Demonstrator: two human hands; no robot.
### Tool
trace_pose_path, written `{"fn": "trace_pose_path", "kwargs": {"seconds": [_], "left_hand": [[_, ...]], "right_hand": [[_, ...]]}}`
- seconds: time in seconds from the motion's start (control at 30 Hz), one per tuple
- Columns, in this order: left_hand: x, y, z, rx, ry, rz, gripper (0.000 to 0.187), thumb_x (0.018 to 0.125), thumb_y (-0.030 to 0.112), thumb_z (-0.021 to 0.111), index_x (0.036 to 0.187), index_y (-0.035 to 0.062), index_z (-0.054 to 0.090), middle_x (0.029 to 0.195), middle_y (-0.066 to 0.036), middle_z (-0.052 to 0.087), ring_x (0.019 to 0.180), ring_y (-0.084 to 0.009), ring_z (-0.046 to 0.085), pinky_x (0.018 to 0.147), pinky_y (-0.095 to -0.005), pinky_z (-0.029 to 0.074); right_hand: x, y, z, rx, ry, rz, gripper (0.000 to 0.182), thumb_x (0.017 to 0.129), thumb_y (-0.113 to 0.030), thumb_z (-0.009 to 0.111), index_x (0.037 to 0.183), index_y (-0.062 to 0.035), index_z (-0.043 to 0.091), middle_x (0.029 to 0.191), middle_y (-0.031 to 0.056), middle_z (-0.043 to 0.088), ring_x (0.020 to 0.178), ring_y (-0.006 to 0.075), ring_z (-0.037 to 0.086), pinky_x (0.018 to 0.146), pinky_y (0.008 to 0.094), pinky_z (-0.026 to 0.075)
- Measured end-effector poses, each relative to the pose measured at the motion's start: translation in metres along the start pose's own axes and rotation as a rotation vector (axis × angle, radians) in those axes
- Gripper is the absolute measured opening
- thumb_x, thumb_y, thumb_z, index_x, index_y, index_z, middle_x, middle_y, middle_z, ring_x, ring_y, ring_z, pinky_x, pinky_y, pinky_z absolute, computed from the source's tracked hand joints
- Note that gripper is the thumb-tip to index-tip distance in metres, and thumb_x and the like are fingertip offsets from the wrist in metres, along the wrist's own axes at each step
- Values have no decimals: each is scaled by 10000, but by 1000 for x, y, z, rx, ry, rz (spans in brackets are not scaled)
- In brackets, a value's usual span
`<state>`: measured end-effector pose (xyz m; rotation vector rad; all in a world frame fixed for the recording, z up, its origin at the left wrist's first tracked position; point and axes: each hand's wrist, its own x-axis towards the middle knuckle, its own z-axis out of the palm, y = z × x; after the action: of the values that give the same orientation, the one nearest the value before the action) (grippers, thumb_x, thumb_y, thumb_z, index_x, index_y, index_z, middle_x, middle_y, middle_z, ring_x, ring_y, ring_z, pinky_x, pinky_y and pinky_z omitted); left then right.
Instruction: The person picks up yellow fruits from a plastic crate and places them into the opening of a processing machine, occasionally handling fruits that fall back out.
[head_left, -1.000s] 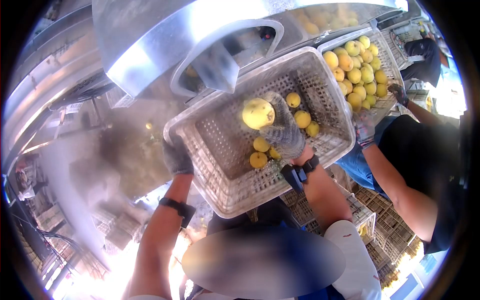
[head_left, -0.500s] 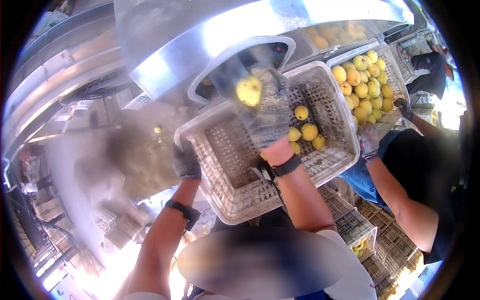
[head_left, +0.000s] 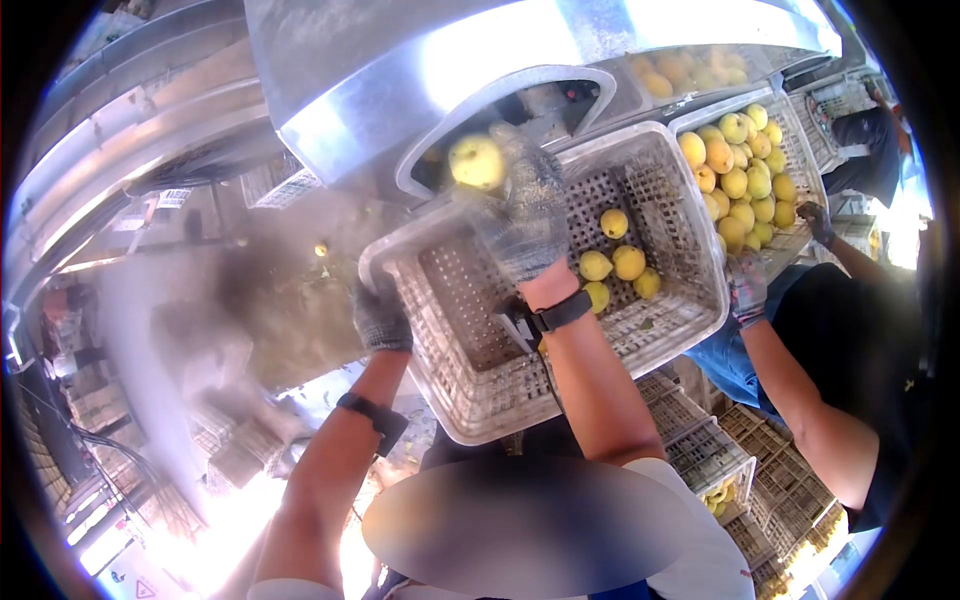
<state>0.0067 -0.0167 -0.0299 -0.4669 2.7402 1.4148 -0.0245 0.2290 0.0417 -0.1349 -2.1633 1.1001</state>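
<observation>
A grey glove covers my right hand (head_left: 525, 205), whose fingers are closed on a yellow fruit (head_left: 477, 162) over the far left part of the crate, just in front of the metal machine's opening (head_left: 540, 100). My left hand (head_left: 381, 315), gloved too, grips the left rim of the pale plastic crate (head_left: 445, 425). Several yellow fruits (head_left: 628, 262) lie in the right part of this crate; its left part shows bare perforated floor.
To the right, a co-worker's gloved hands (head_left: 747, 288) hold a second crate (head_left: 812, 165) full of yellow fruits. Stacked crates (head_left: 700, 440) stand at the lower right. A curved metal machine (head_left: 400, 90) spans the top.
My right hand has moved slightly left with the fruit, at the machine's opening. The crate and my left hand appear shifted slightly right in view.
</observation>
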Motion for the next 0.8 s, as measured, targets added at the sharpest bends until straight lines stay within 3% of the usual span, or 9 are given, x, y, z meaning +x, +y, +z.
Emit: {"fn": "trace_pose_path", "kwargs": {"seconds": [0.07,0.13,0.27,0.33,0.47,0.53,0.67,0.73,0.8], "left_hand": [[1,5,-2,-11,-9,5,545,982,479,577,1358,85,598,1124,-218,714,1049,-341,693,919,-444,509],[1,8,-3,-25,-57,-87,455,1016,264,644,1384,11,558,1240,-91,672,1097,-153,601,985,-321,467],[2,7,-2,-96,-77,-56,433,1017,244,641,1382,23,567,1232,-81,673,1086,-154,603,974,-319,471],[2,4,-1,-27,-32,-38,520,988,455,576,1295,38,617,1064,-212,716,996,-315,695,882,-438,509],[3,2,-2,-10,-30,0,520,989,459,569,1284,34,621,1053,-216,713,996,-326,688,886,-445,505],[3,8,-7,29,-91,-83,397,1012,195,642,1366,29,578,1217,-67,672,1076,-142,597,959,-307,479],[7,-12,2,-118,-74,-36,396,1015,200,639,1366,26,578,1219,-63,668,1081,-143,595,960,-306,479],[7,-16,3,32,-5,34,515,1000,416,579,1314,8,579,1080,-219,701,977,-316,679,874,-433,507],[10,-19,4,-44,-15,-5,511,998,407,588,1307,0,585,1076,-210,704,973,-298,679,865,-422,509]], "right_hand": [[9,-9,-10,-61,-51,-31,689,839,-397,800,1351,8,577,1254,203,660,1168,376,616,1047,493,451],[7,-7,-11,-121,-9,-96,721,820,-420,813,1351,8,578,1271,193,659,1167,372,616,1045,495,452],[-3,-2,-6,-186,-20,22,744,794,-436,827,1350,-5,587,1283,181,654,1163,372,616,1034,490,459],[-4,-2,7,-263,88,25,755,781,-469,814,1362,-41,594,1306,166,646,1153,368,619,1013,481,473],[3,-12,10,-345,101,24,751,781,-519,771,1378,-98,595,1284,138,651,1105,356,628,983,485,493],[11,-17,12,-379,92,39,749,778,-504,779,1378,-96,592,1281,141,652,1109,364,624,988,509,486],[49,-39,16,-418,60,47,673,818,-443,753,1373,-98,591,1293,143,651,1163,386,593,1036,558,425],[73,-53,19,-420,39,55,600,861,-395,719,1370,-103,593,1309,141,650,1211,399,567,1079,583,372],[84,-57,26,-435,16,83,564,883,-371,702,1368,-105,593,1317,140,649,1235,406,553,1100,596,346]]}}
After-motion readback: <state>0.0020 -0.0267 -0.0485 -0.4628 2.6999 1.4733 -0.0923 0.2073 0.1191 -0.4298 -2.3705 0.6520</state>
